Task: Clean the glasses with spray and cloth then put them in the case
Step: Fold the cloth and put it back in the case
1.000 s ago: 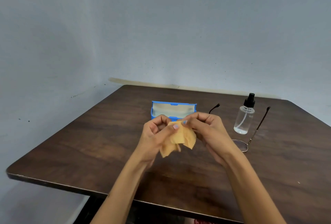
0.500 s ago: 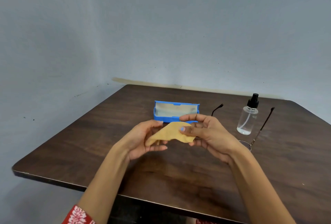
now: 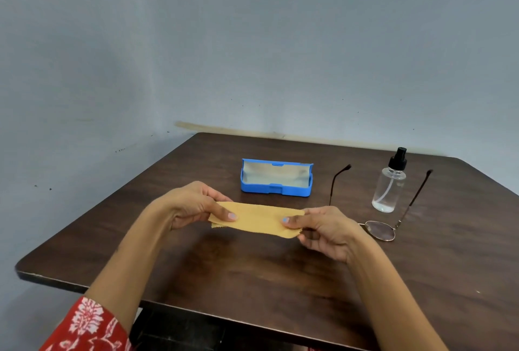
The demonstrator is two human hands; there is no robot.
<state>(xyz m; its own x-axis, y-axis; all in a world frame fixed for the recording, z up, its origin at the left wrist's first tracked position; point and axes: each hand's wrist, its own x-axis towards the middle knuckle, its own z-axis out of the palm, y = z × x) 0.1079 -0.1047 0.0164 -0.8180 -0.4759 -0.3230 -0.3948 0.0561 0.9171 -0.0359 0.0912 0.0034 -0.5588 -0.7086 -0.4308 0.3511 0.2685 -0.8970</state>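
Note:
A yellow cloth [image 3: 258, 220] is stretched flat between my hands, just above the table. My left hand [image 3: 193, 204] pinches its left end and my right hand [image 3: 323, 228] pinches its right end. Behind the cloth stands the blue glasses case [image 3: 276, 187], lid open, grey lining showing. The thin-framed glasses [image 3: 380, 230] lie on the table to the right of my right hand, arms unfolded and pointing away; one lens is partly hidden by my wrist. A clear spray bottle [image 3: 389, 186] with a black nozzle stands upright between the arms.
The dark wooden table [image 3: 252, 272] sits in a corner of grey walls, its front edge close to me and its left edge angled. A red patterned sleeve [image 3: 87, 325] shows at the lower left.
The cloth was bunched up between both hands; my hands have moved apart and pulled it out flat and wide. Glasses, bottle and case have stayed put.

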